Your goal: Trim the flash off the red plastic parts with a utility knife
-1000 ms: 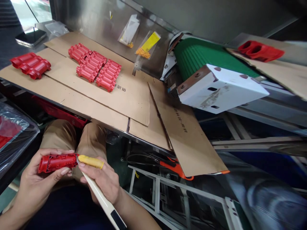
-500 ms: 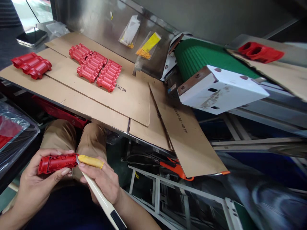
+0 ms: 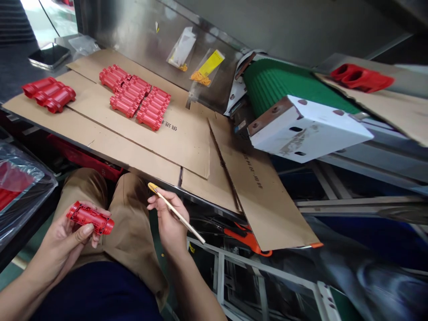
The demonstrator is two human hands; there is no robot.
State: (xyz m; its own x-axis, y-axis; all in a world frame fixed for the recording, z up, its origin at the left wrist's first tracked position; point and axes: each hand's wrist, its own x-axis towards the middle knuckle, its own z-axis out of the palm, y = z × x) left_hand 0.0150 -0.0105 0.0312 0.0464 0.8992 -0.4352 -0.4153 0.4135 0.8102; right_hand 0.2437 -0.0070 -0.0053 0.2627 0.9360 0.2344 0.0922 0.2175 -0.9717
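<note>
My left hand is closed around a red plastic tube-shaped part, held over my lap, its moulded side with dark outlines turned up. Off to the right of it, my right hand grips a slim knife-like tool with a cream handle. The tool slants down to the right, and its short tip lies by the raised index finger, which wears a yellow finger cot. A wide gap separates the tool from the red part.
Several red parts stand in rows on the cardboard, with more red parts at its left. A phone lies behind. To the right are a green conveyor belt with a white bracket and orange-handled scissors.
My right hand with the tool has moved up and right, away from the red part. My left hand has turned the part so its right end dips down.
</note>
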